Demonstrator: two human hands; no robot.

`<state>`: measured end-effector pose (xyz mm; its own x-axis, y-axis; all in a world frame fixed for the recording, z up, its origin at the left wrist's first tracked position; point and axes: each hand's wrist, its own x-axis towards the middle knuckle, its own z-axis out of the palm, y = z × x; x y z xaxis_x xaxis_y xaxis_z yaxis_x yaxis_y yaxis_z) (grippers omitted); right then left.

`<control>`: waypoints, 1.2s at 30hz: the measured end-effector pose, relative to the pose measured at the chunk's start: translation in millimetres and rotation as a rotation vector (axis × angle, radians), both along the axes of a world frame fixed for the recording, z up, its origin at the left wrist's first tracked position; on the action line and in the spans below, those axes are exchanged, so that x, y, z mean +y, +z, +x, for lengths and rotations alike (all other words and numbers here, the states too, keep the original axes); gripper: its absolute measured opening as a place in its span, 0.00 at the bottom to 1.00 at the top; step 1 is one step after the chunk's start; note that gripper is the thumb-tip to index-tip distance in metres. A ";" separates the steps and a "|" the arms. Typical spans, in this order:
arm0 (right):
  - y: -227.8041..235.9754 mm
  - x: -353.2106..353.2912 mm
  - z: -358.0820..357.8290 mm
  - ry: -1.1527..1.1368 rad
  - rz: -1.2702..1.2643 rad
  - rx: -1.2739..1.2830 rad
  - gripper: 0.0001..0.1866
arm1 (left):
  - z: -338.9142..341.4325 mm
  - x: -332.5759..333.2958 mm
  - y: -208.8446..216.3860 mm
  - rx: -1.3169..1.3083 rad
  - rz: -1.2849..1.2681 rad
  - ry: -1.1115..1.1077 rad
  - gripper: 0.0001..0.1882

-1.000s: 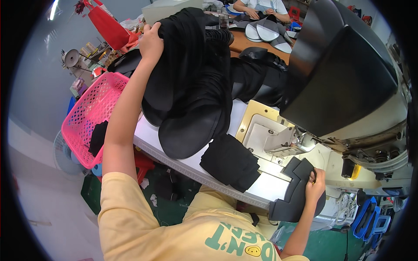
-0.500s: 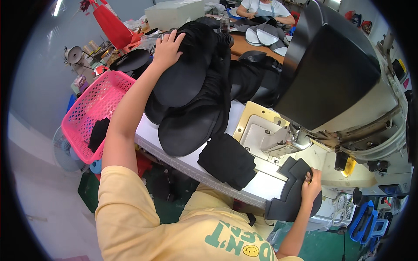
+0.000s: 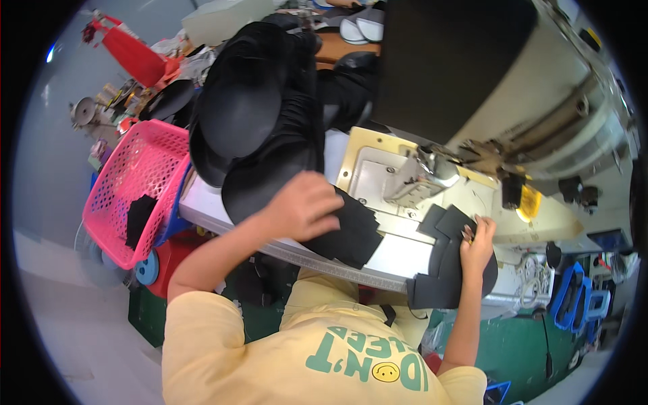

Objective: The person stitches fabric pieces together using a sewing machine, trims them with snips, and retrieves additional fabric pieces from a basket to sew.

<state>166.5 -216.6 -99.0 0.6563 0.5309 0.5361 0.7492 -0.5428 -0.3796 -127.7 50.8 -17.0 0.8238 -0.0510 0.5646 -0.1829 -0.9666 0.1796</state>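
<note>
My left hand (image 3: 304, 206), blurred by motion, hovers over the left side of a stack of black fabric pieces (image 3: 354, 233) at the table's near edge. Its thumb stands apart from its bent fingers, and nothing shows in it. My right hand (image 3: 477, 246) lies on several overlapping black panels with stepped edges (image 3: 442, 260), its fingers bent. Something small glints between these fingers, too small to name. A tall pile of rounded black pieces (image 3: 241, 115) rises beyond my left hand. Right of the fabric stack is the sewing machine's metal bed (image 3: 371, 172).
The machine's large dark head (image 3: 445, 67) overhangs the table at the right. A pink basket (image 3: 125, 192) with black cloth inside stands at the left. White-faced rounded pieces (image 3: 370, 28) lie on the brown far table. Blue plastic trays (image 3: 570, 297) are at the lower right.
My left hand has left the tall pile and come down toward me, over the fabric stack. My right hand stays on the stepped panels. The whole view has shifted.
</note>
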 end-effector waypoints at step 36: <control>-6.8 -19.8 -25.8 0.223 0.027 -0.022 0.12 | 40.4 -106.8 -1.4 0.084 -1.249 -0.110 0.06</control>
